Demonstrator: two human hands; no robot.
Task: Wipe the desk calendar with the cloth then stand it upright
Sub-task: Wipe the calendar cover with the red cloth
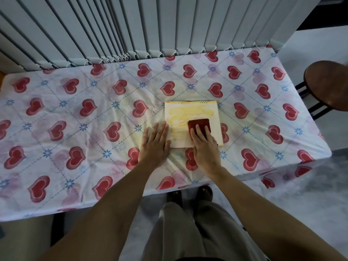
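Note:
The desk calendar (194, 113) lies flat on the table, cream and yellow with a spiral binding along its far edge. A dark red folded cloth (198, 124) rests on its lower middle. My right hand (204, 146) presses flat on the near part of the cloth, fingers over it. My left hand (155, 144) lies flat with fingers together on the tablecloth, its fingertips and thumb touching the calendar's left edge.
The table (75, 110) wears a white cloth with red hearts. Vertical blinds (150, 25) hang along its far edge. A round brown stool (327, 83) stands at the right. My legs and sandalled feet are below the near edge.

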